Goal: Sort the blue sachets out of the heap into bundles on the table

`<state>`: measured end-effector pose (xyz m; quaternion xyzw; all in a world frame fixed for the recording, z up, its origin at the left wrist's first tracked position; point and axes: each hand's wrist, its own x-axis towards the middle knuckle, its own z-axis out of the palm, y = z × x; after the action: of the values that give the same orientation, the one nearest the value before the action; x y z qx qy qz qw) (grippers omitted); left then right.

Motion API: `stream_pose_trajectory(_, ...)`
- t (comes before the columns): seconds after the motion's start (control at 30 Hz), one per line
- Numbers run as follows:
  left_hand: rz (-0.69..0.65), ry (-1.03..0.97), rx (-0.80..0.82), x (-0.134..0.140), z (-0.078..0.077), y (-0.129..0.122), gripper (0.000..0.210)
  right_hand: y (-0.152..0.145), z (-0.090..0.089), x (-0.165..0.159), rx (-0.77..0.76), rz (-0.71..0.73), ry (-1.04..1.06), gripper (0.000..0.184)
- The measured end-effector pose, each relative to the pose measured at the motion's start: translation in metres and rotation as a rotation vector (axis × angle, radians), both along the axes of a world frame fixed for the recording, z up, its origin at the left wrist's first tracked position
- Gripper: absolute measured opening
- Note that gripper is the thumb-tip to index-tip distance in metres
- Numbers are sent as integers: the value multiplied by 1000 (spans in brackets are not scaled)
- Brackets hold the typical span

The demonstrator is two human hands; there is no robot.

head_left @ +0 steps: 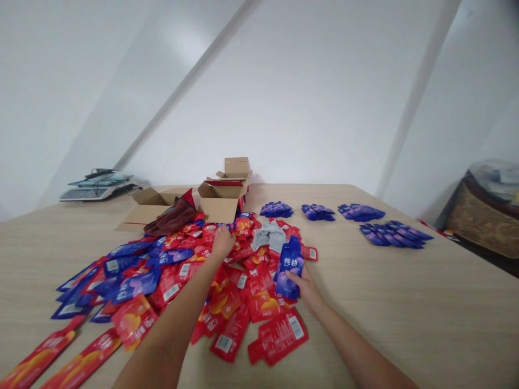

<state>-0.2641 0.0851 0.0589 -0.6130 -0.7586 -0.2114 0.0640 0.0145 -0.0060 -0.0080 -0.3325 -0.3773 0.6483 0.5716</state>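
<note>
In my right hand (308,289) is a blue spouted drink pouch (290,270) with white characters, its cap end pointing away from me. The thumb lies across its front. My left hand (223,241) reaches over the heap to its far side, fingers curled at a blue pouch (232,227) in front of an open carton; the fingertips are partly hidden. Red pouches (263,302) with orange fruit prints spread beneath and around both hands. More blue pouches (138,285) lie mixed in at the left. A crumpled grey-white cloth (269,236) rests on the heap beside the right hand's pouch.
Small groups of blue pouches lie along the right side of the table, the nearest (395,234) fanned out. Open cartons (220,202) stand behind the heap, with a brown cloth (172,216) by the left one. A scale (97,186) sits far left. Long red packs (83,362) lie front left.
</note>
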Motion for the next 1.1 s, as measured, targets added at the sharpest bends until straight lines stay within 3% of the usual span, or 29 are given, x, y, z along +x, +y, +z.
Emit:
stream_pose_trajectory(0.1, 86, 158, -163, -18, 4, 25, 47, 0, 2, 3, -22, 17, 50, 62)
stream_pose_trajectory(0.23, 86, 200, -210, -21, 7, 37, 43, -1, 7, 9, -79, 11, 95, 56)
stream_pose_trajectory(0.47, 7, 305, -222, -29, 27, 16, 33, -3, 19, 16, -183, -1, 97, 46)
stream_pose_trajectory(0.6, 26, 286, -21, -55, 50, -16, 30, -3, 22, 19, -228, -10, 110, 39)
stream_pose_trajectory(0.7, -154, 56, 245, -58, 59, -42, 21, -3, 25, 21, -254, 13, 141, 30)
stream_pose_trajectory(0.8, -401, -284, 339, -29, 52, -59, 23, -6, 33, 19, -271, 118, 216, 23)
stream_pose_trajectory(0.87, -484, -390, 301, 4, 41, -64, 25, -10, 39, 15, -282, 209, 278, 20)
stream_pose_trajectory(0.93, -600, -659, 207, 42, 30, -65, 23, -13, 43, 10, -281, 274, 333, 21)
stream_pose_trajectory(1.1, -667, -1123, 83, 121, 3, -59, 16, -14, 37, -1, -289, 252, 342, 23)
